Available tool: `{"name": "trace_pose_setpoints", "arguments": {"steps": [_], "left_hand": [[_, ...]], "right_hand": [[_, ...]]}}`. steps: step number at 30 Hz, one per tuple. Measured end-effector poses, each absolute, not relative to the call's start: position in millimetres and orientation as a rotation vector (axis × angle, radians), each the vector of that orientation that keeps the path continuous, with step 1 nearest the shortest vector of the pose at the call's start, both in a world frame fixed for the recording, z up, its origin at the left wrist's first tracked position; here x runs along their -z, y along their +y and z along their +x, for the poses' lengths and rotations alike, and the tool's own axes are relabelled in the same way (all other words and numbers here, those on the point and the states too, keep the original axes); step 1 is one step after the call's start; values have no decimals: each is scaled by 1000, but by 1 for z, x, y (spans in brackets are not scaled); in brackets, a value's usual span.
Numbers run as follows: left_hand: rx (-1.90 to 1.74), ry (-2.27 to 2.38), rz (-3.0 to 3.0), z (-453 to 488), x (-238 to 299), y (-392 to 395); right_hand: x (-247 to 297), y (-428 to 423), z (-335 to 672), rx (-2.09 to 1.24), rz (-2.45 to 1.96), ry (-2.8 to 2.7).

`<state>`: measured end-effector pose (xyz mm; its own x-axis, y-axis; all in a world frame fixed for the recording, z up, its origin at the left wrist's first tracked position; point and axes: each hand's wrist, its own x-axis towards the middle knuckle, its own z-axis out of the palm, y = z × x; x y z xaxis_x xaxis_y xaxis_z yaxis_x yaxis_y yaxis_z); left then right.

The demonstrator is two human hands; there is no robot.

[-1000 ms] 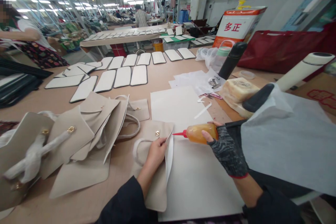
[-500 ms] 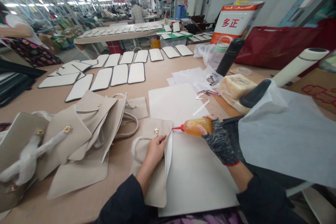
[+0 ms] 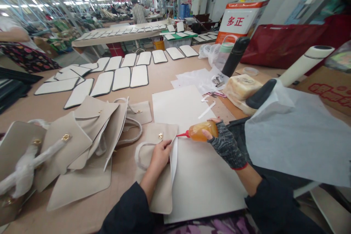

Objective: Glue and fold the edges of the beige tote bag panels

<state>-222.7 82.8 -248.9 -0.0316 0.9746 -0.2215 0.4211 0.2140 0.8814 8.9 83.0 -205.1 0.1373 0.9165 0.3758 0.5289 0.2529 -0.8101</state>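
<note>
Head view. My left hand rests on a beige bag at the near edge of the table. Its fingers are closed on the bag's right edge and hold it lifted, so the white inner face shows. The bag lies flat, partly over a white sheet, with a brass snap near its top.

My right hand wears a dark fingerless glove and is clamped around an amber bottle. The bottle is held sideways, and its red nozzle points left – the tip is at the raised edge, just above my left fingers. I cannot tell whether the tip touches the edge.

The hands are apart, with the bottle between them.

To the left lies a pile of beige bags. Beyond it are rows of white panels. To the right, white fabric is draped over a black roll.
</note>
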Motion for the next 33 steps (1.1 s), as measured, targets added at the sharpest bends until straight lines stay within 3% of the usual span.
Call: {"name": "trace_pose_setpoints", "arguments": {"steps": [17,33], "left_hand": [[-751,1609,1297,-222,249,82],[-788,1554,1254,-219,260,78]], "right_hand": [[202,60,7,-481,-1483,-1516],[216,25,7,-679,-1504,-1492]]}}
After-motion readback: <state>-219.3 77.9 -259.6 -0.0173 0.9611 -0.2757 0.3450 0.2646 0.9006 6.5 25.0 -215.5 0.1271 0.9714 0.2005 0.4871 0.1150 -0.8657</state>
